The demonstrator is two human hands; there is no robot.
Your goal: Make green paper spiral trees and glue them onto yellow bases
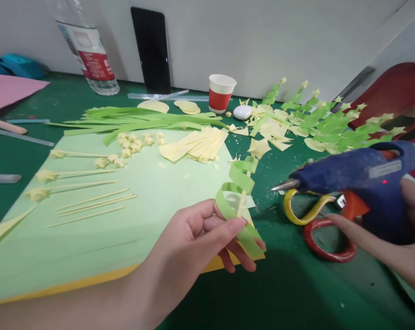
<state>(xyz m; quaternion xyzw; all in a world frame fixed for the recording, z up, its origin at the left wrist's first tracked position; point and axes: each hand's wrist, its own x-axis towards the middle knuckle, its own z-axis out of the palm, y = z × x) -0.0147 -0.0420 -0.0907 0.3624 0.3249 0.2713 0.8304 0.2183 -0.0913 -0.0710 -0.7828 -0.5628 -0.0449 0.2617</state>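
My left hand [207, 233] pinches a thin stick [242, 201] between thumb and fingers. A light green paper strip [228, 197] spirals around the stick. A pale yellow paper star [258, 147] appears near its upper end; whether it is attached I cannot tell. At the right edge, my right hand [400, 252] is on the handle of a blue hot glue gun [348, 169], its thumb stretched to the left. The gun's metal nozzle points left and a small red light glows on its body. Scissors [330, 240] with yellow and red handles lie beneath the gun.
A green sheet [152, 229] carries star-tipped sticks [44, 175], bare sticks [97, 204], small folded stars [131, 145] and yellow strips [196, 145]. Behind are green strips [148, 120], a paper cup [221, 94], a phone [151, 50] and a bottle [90, 55]. Finished green sprigs [345, 123] stand back right.
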